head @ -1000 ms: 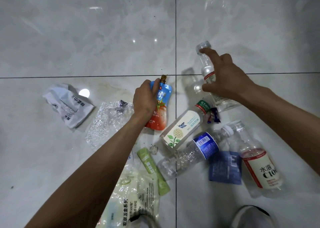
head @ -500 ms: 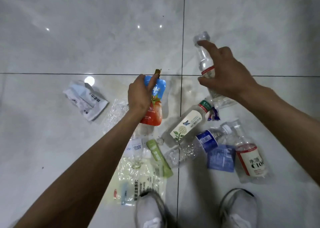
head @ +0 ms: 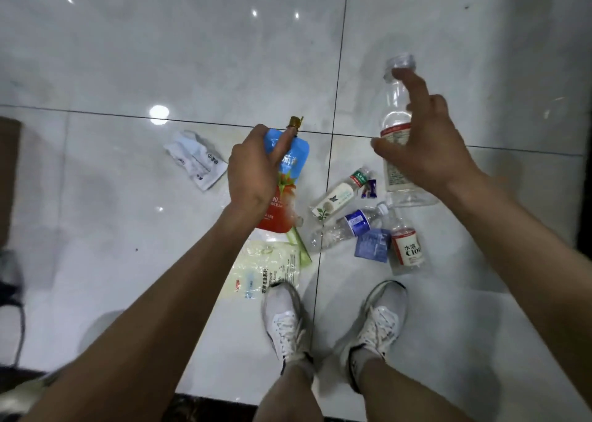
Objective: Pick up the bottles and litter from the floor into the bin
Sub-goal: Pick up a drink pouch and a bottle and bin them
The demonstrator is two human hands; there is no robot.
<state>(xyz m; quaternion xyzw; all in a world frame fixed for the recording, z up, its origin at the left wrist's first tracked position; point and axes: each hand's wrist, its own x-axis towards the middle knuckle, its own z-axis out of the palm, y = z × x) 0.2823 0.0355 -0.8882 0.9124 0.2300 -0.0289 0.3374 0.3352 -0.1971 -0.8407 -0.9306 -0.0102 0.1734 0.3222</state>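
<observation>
My left hand (head: 253,171) grips a blue-and-red spout pouch (head: 285,194), lifted above the floor. A clear uncapped plastic bottle (head: 395,107) with a red-edged label is held upright in my right hand (head: 426,152). On the tiles below lie a white-labelled bottle with a green band (head: 338,200), a crushed bottle with a blue label (head: 347,229), a red-and-white labelled bottle (head: 407,248), a blue sachet (head: 371,245), a small purple wrapper (head: 368,189), a green stick pack (head: 299,245), a pale plastic bag (head: 262,271) and a crumpled white wrapper (head: 197,160). No bin is identifiable.
My two white shoes (head: 286,322) stand just behind the litter pile on glossy grey floor tiles (head: 160,53). A brown object (head: 9,178) and a dark metal frame (head: 12,306) sit at the left edge. A dark strip runs along the bottom.
Both hands have risen from the floor with the pouch and the clear bottle. The view has pulled back and up, so the litter looks smaller and my shoes show.
</observation>
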